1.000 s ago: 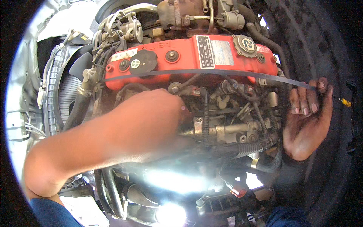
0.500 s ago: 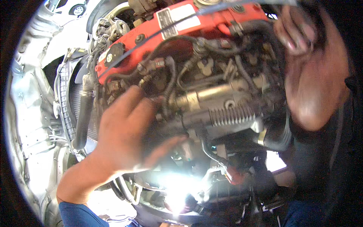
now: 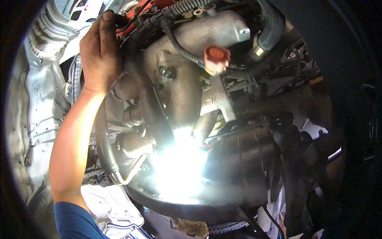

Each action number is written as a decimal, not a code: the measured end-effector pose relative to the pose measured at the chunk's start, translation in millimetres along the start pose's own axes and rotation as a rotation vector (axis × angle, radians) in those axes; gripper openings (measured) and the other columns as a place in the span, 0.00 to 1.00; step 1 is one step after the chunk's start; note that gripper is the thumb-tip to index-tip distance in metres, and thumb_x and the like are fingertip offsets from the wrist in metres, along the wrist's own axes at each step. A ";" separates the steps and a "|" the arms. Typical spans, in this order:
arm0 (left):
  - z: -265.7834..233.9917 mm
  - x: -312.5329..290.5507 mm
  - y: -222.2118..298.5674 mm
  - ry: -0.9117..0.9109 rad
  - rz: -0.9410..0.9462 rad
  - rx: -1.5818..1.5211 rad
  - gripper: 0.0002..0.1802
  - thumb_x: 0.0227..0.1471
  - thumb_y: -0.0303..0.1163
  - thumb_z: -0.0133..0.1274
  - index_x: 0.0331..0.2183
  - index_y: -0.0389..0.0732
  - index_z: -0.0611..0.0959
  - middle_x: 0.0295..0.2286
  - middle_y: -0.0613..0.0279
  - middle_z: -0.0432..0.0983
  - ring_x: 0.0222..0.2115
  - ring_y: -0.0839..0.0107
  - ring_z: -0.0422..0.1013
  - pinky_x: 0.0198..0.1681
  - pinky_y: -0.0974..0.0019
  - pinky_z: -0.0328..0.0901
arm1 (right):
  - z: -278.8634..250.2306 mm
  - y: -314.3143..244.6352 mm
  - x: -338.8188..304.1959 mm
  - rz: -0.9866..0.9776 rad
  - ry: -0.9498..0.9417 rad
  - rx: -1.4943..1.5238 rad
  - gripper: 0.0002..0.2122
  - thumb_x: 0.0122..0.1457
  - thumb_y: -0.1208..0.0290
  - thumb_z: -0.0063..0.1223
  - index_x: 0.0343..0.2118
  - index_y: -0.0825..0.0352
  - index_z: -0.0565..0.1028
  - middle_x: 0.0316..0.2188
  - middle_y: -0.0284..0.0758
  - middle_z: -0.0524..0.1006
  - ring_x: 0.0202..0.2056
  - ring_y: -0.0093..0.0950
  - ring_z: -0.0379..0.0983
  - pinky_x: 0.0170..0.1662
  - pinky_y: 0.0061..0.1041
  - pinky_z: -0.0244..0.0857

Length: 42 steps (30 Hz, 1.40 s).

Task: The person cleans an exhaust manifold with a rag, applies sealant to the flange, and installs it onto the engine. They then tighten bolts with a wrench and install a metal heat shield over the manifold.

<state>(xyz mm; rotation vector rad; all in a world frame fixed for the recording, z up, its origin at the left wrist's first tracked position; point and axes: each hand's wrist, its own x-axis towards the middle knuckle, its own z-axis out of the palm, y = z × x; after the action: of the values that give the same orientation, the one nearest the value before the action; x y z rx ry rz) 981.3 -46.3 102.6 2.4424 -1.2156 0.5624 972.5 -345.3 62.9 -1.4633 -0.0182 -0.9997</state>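
My left hand (image 3: 99,55) is at the upper left, against the front end of an engine. Its back faces me, and the fingers that show stretch toward the red engine cover (image 3: 139,10); the other fingertips are hidden. Beside the hand a dark hose (image 3: 145,91) runs down next to the grey metal intake manifold (image 3: 179,79). A corrugated cable sleeve (image 3: 181,47) leads to a round reddish connector (image 3: 217,59), which stands out in front of the manifold. My right hand is out of the picture.
A very bright light glares (image 3: 179,171) low in the engine bay and washes out the parts around it. Below the engine curves a large black housing (image 3: 242,171). Pale body metal (image 3: 43,103) lines the left, and a thick braided hose (image 3: 270,24) bends at the upper right.
The view has shifted down, so the engine sits higher in the picture and its lower side shows. My left hand has moved up and left. A hand and arm at the right have gone out of view.
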 end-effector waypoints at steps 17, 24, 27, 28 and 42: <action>1.9 -2.5 -11.6 0.136 0.052 0.177 0.30 0.75 0.49 0.36 0.40 0.35 0.85 0.30 0.52 0.80 0.30 0.58 0.74 0.39 0.57 0.68 | -15.5 52.6 44.4 0.232 -0.426 0.794 0.13 0.72 0.69 0.38 0.45 0.61 0.78 0.25 0.29 0.70 0.19 0.21 0.61 0.18 0.27 0.52; 3.9 0.7 -12.1 0.169 0.170 0.208 0.32 0.75 0.48 0.36 0.38 0.34 0.88 0.28 0.46 0.83 0.30 0.50 0.79 0.41 0.55 0.70 | -39.2 9.4 0.7 0.193 -0.370 0.299 0.13 0.73 0.72 0.38 0.46 0.62 0.79 0.26 0.29 0.70 0.23 0.21 0.64 0.24 0.23 0.55; 2.6 1.9 -12.2 0.149 0.115 0.220 0.32 0.74 0.48 0.36 0.37 0.34 0.88 0.30 0.43 0.84 0.33 0.44 0.79 0.43 0.52 0.70 | -39.4 -18.2 -26.4 0.123 -0.281 0.164 0.15 0.72 0.71 0.38 0.43 0.67 0.81 0.31 0.39 0.75 0.32 0.28 0.70 0.35 0.33 0.64; 2.1 2.7 -12.1 0.147 0.143 0.239 0.32 0.74 0.48 0.36 0.37 0.34 0.88 0.30 0.43 0.84 0.33 0.43 0.79 0.43 0.52 0.70 | -38.5 -23.5 -31.5 0.098 -0.275 0.180 0.15 0.72 0.70 0.39 0.43 0.67 0.81 0.33 0.41 0.76 0.34 0.30 0.71 0.38 0.35 0.65; -1.0 5.3 -10.6 0.068 0.127 0.212 0.33 0.74 0.49 0.38 0.36 0.31 0.86 0.33 0.42 0.84 0.35 0.44 0.78 0.44 0.54 0.69 | -29.5 0.4 1.7 -0.621 -0.253 -1.220 0.12 0.68 0.78 0.47 0.51 0.72 0.78 0.47 0.51 0.82 0.52 0.42 0.82 0.55 0.36 0.76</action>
<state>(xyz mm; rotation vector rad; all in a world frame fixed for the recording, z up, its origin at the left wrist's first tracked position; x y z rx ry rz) 992.6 -43.4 104.6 2.5045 -1.3519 0.8429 957.6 -370.4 58.2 -2.8107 -0.0540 -1.4015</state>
